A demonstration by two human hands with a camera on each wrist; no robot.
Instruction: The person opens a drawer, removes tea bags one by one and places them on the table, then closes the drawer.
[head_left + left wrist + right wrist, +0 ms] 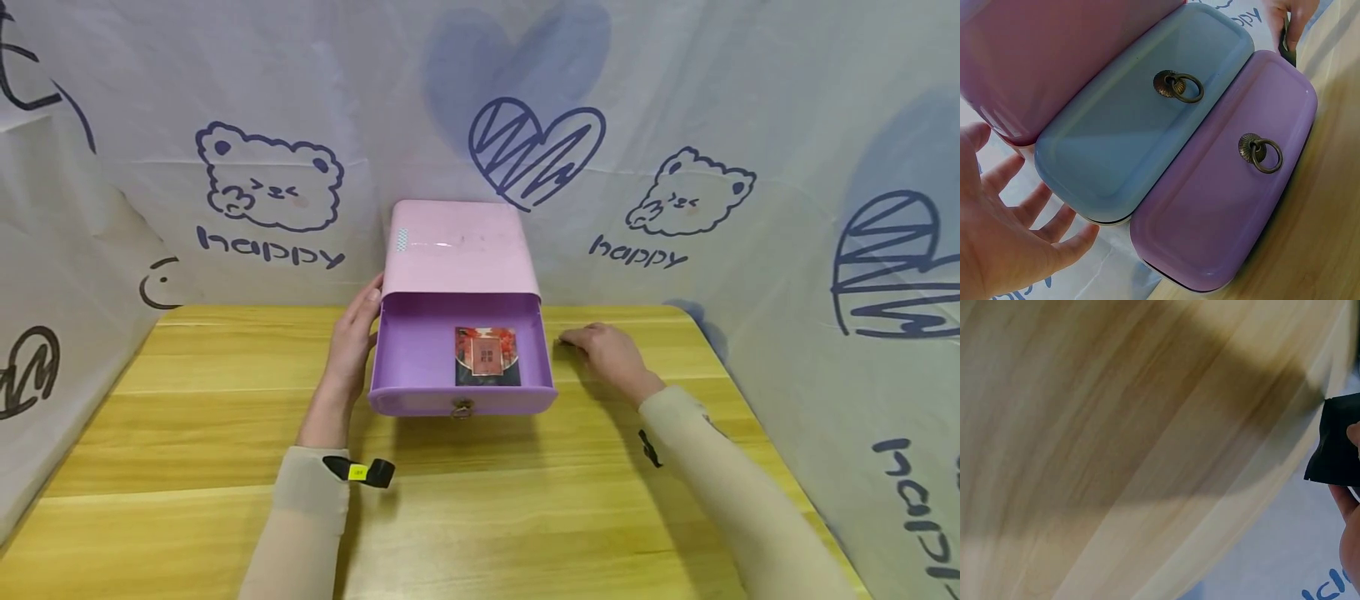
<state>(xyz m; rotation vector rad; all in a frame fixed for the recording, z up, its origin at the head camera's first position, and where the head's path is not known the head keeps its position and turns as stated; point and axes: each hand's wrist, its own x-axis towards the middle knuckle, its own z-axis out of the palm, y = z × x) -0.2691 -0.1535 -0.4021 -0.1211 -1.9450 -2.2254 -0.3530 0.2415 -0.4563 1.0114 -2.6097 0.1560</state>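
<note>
A pink drawer box stands at the back of the table, its top drawer pulled out. In that drawer lies a small square packet with red tree pictures and a dark lower edge. My left hand rests against the box's left side; in the left wrist view its fingers are spread and straight. Right of the drawer, above the table, my right hand pinches a flat black packet between thumb and fingers. Only part of this hand shows in the right wrist view.
Below the pulled-out drawer, a blue drawer and a purple drawer are closed, each with a brass ring handle. The wooden table meets a white printed cloth behind and at the sides.
</note>
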